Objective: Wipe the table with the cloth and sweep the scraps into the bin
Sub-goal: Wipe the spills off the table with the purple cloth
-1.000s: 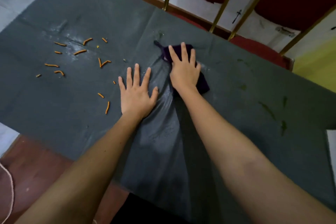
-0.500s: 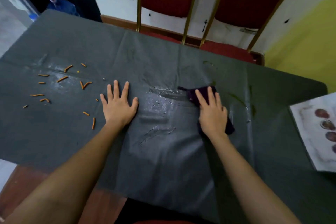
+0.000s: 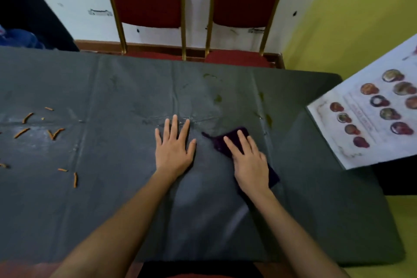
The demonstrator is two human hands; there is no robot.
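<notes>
A dark grey cover lies over the table. My right hand presses flat on a dark purple cloth right of centre, fingers spread over it. My left hand rests flat and open on the table just left of the cloth, holding nothing. Several orange scraps are scattered at the far left. Wet streaks shine around both hands, and greenish smears show beyond the cloth. No bin is in view.
Two red chairs with gold frames stand against the table's far edge. A white printed menu sheet overhangs the table's right end. The near table edge runs just below my forearms.
My right hand has slid the cloth to the right across the table. My view has turned right, so the scraps sit further left and the menu sheet shows more.
</notes>
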